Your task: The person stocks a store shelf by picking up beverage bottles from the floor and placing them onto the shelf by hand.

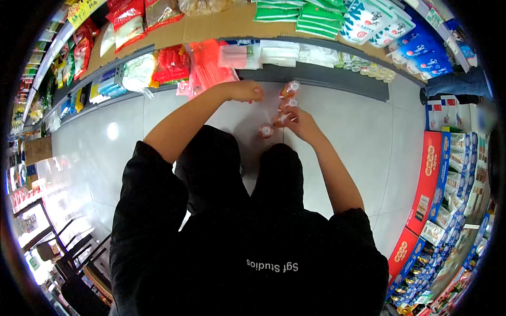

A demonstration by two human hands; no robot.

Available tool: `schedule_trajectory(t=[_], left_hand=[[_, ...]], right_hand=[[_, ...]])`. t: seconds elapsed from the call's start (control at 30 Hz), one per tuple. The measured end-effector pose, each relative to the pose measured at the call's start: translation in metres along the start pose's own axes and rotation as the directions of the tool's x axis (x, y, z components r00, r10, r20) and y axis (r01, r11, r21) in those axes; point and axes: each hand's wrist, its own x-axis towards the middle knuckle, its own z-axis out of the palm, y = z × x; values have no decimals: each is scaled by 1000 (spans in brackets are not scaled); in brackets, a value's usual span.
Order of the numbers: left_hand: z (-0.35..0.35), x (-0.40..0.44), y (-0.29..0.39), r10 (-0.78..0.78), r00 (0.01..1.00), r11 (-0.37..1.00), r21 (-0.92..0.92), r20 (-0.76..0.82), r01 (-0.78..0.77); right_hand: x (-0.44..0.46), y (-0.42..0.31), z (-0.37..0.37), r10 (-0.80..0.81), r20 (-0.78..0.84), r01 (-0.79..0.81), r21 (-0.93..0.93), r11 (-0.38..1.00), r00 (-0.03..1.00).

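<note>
Several small bottles with orange-brown bodies and white-and-red tops stand close together on the grey tiled floor in front of my knees. The nearest bottle stands slightly apart from the others, and the farthest bottle is by the shelf base. My right hand has its fingers closed around one bottle in the row. My left hand is held above the floor, left of the bottles, with its fingers curled together; whether anything thin is between them is too small to tell.
Ahead runs a low shelf with red-and-white bags, green packs and blue packs. Pink plastic bags hang over its lower edge. Red display boxes stand at the right, a dark chair at the lower left.
</note>
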Motion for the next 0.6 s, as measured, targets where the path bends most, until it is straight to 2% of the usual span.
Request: schedule_trajectory(t=[0.03,0.1,0.13,0.17,0.2,0.23,0.27,0.3,0.37,0.4,0.47,0.5,0.6], left_hand=[[6,9,-14,-47,999,998,47,13,46],[19,19,-25,-36,999,999,31,19,35],[26,24,-24,67,997,945,319,46,-78],[31,28,-28,153,983,796,576,102,-184],[43,39,-53,148,984,796,579,97,-177],[59,57,-91,178,983,817,551,40,-170],[68,66,-111,205,979,839,519,-18,-166],[70,56,-98,199,980,841,518,-24,-158],[81,43,-79,-152,979,839,541,135,56],[85,38,-80,-156,979,841,538,133,61],[87,27,-84,-135,991,807,581,11,104],[86,20,-74,-140,990,804,585,13,106],[78,5,-46,-167,986,772,618,-26,148]], right_hand=[[1,14,16,4,4,-4,0,1000,1000],[5,35,47,-133,39,138,-191,972,990],[10,50,63,-138,41,144,-189,971,990],[17,65,80,-180,66,191,-296,936,981],[22,71,92,-218,97,238,-399,886,971],[23,60,96,-226,101,247,-397,884,969],[20,44,99,-125,97,156,-472,868,987],[18,37,102,-22,85,65,-545,836,996],[25,48,113,-21,84,65,-568,820,996],[28,54,119,-16,78,59,-592,803,997],[29,58,123,13,71,33,-606,795,997],[30,60,126,46,58,0,-618,786,997],[42,88,127,0,94,52,-559,827,996]])
